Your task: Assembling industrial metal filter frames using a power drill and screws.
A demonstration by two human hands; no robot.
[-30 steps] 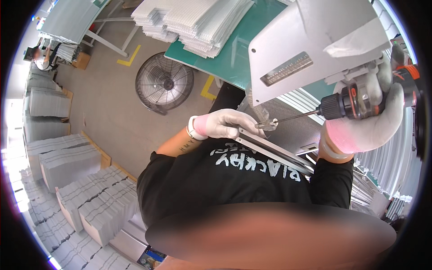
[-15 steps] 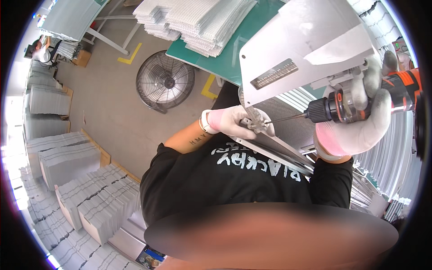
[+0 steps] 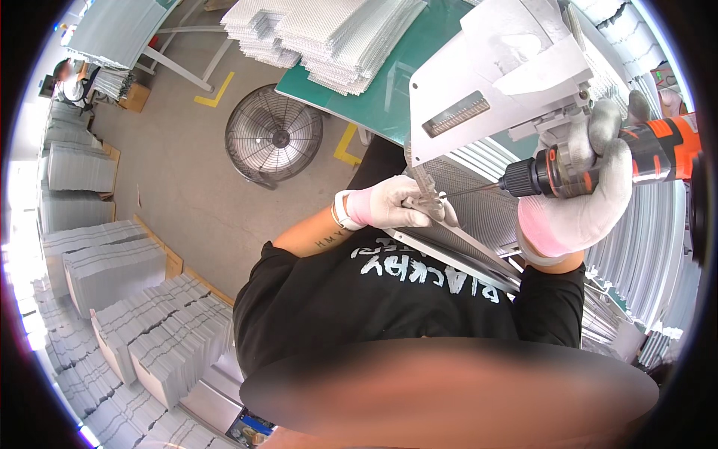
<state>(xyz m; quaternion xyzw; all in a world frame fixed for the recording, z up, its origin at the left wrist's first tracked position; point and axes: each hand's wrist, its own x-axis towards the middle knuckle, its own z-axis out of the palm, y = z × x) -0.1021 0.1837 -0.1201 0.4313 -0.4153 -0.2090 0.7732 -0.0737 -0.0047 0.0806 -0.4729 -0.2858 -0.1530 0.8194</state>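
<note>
Left hand (image 3: 393, 203), white-gloved with a pink cuff: thumb and fingers partly curled about the end of a small, pale fitting (image 3: 425, 185); whether this is gripped or only touched cannot be told. A white band (image 3: 345, 209) encircles the wrist. Right hand (image 3: 587, 206), gloved alike: fingers wrapped around the body of an orange-and-black power driver (image 3: 651, 153), held roughly level. The long, thin bit (image 3: 475, 190) of the driver points from the right hand toward the left, its tip close to the fitting by the left fingers; contact there is too small to make out. Just below both hands, in front of the black shirt (image 3: 359, 299), a pale metal bar (image 3: 456, 257) slants down to the right, with a grey perforated panel (image 3: 482, 217) between the hands. Beyond the hands stands a pale, slotted housing (image 3: 445, 90). Farther out lies a green table (image 3: 389, 82) bearing stacked mesh sheets (image 3: 329, 37). Well to the left of the left hand are a round floor fan (image 3: 275, 138) and, nearer the body, stacks of pale sheets (image 3: 179, 322).
</note>
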